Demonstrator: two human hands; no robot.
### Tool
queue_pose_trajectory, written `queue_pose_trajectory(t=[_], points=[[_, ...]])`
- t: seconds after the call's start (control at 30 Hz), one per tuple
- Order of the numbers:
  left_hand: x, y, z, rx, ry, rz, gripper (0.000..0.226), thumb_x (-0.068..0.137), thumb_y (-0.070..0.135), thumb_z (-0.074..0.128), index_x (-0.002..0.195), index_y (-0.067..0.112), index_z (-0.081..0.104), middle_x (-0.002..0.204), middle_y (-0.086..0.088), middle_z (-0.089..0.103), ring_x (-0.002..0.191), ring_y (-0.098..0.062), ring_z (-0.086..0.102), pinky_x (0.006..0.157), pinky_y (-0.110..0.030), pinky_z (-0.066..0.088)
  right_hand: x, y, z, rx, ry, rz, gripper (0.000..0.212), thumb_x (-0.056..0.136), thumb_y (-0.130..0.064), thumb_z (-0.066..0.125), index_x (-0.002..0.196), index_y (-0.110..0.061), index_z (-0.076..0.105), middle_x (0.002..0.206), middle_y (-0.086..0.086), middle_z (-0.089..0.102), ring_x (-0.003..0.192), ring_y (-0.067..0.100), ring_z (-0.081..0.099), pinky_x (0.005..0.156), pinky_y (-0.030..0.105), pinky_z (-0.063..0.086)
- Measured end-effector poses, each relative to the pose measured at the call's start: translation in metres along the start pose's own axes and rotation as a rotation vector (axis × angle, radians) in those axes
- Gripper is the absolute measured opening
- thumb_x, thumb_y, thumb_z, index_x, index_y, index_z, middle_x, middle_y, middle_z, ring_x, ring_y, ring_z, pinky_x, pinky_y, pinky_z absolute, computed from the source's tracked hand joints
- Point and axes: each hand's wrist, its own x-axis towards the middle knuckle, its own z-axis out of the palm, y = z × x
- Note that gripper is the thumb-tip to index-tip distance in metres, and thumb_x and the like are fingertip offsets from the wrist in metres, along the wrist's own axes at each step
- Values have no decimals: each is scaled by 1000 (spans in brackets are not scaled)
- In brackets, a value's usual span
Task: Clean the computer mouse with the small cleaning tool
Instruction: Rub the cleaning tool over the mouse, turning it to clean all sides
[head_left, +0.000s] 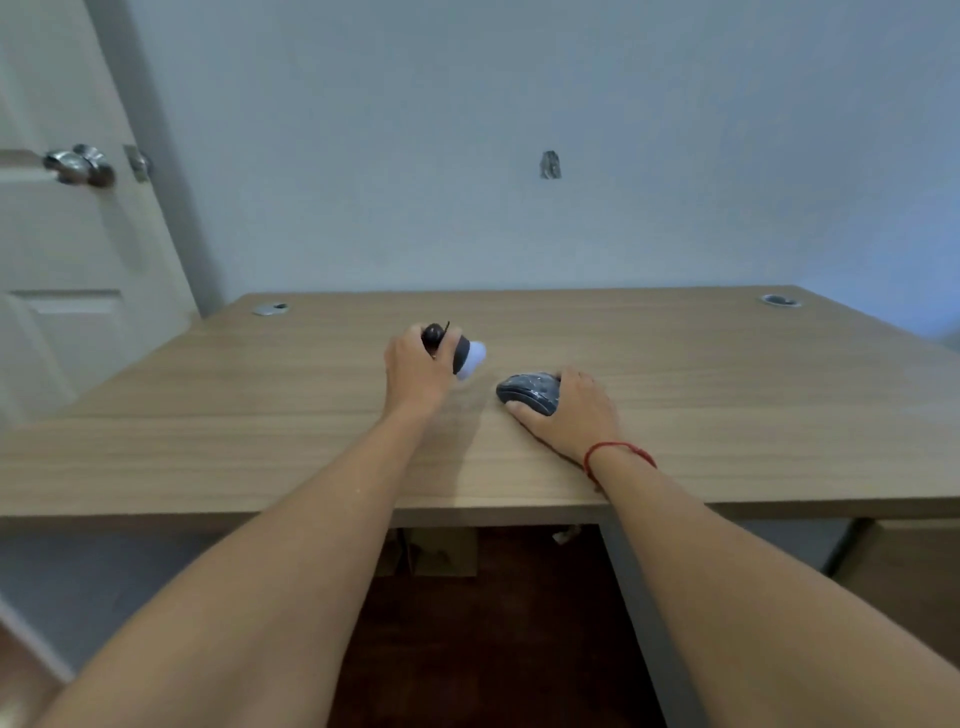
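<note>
Clasped from its right side by the right hand (569, 410), the computer mouse (527, 391) lies flat on the table (260, 415), about midway between the left and right edges and nearer the front edge than the back one. It is dark grey with pale streaks across its top; the thumb lies along its near side and the palm covers its right end. Just to its left, apart from it, the left hand (418, 369) is closed around the small cleaning tool (457, 351), a dark body with a rounded dark end poking out above the knuckles and a pale, soft-looking tip pointing right toward the mouse. Whether the tip touches the tabletop I cannot tell. A red string bracelet (615, 452) circles the right wrist. Two round cable grommets sit at the back corners, the left grommet (270, 309) and the right grommet (780, 300). Behind the table's left edge stands a door with a metal knob (78, 165).
</note>
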Motion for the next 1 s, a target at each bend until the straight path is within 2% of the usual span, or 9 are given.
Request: queue_pose_trajectory(t=[0.07, 0.17, 0.33, 0.43, 0.57, 0.67, 0.8, 0.9, 1.0], points=[[1, -1, 3, -59, 39, 16, 35, 89, 37, 62, 69, 10, 49, 79, -15, 61, 82, -33, 58, 68, -31, 36, -2, 0, 1, 3, 6, -7, 67, 78, -61, 66, 123, -13, 55, 121, 6, 60, 113, 24, 54, 96, 37, 46], [-1, 2, 7, -72, 45, 32, 45, 88, 40, 61, 55, 21, 38, 65, 1, 44, 71, -24, 45, 63, -28, 30, -2, 0, 3, 17, 26, -12, 67, 77, -61, 66, 121, -12, 57, 119, 7, 61, 112, 26, 56, 94, 38, 47], [-11, 20, 19, -71, -15, 116, 49, 88, 41, 61, 58, 8, 41, 52, 0, 35, 52, -17, 33, 47, -18, 28, -2, 2, 3, 49, 25, -31, 61, 75, -63, 66, 116, -17, 62, 110, 3, 67, 104, 25, 61, 88, 39, 51], [-13, 28, 30, -63, -59, 168, 50, 86, 41, 64, 59, 3, 48, 55, -3, 46, 59, -24, 42, 57, -30, 34, -2, 2, 1, 91, -2, -35, 51, 79, -56, 69, 113, -19, 61, 105, 2, 68, 96, 23, 63, 80, 35, 49], [-15, 22, 38, 23, -61, 160, 46, 88, 38, 63, 60, 10, 39, 56, 0, 42, 66, -25, 40, 61, -27, 29, -2, 2, 0, 113, 4, -40, 50, 79, -55, 70, 113, -19, 60, 100, 0, 67, 90, 21, 63, 73, 30, 46], [-17, 15, 39, 65, -28, 117, 40, 91, 38, 59, 70, 6, 46, 78, -20, 61, 78, -32, 51, 66, -32, 33, -1, 2, 2, 91, 6, -34, 53, 80, -56, 68, 117, -19, 60, 103, 0, 68, 92, 22, 65, 75, 32, 51], [-20, 11, 38, 123, -14, 80, 42, 93, 39, 56, 89, -3, 59, 94, -22, 65, 93, -39, 57, 73, -38, 40, -2, 3, 3, 88, 7, -37, 51, 81, -53, 65, 120, -20, 60, 108, 1, 70, 95, 22, 66, 79, 33, 52], [-22, 2, 33, 133, -6, 89, 41, 93, 38, 56, 88, -3, 60, 91, -21, 66, 87, -37, 57, 70, -36, 37, -2, 3, 2, 103, 6, -38, 52, 81, -54, 65, 120, -19, 61, 110, 1, 70, 99, 23, 65, 84, 35, 53], [-24, 7, 25, 61, 16, 131, 39, 93, 38, 57, 70, 7, 50, 71, -12, 59, 71, -28, 47, 64, -28, 30, -1, 4, 2, 104, -1, -36, 52, 81, -54, 65, 120, -19, 60, 111, 1, 69, 99, 22, 65, 84, 36, 53]])
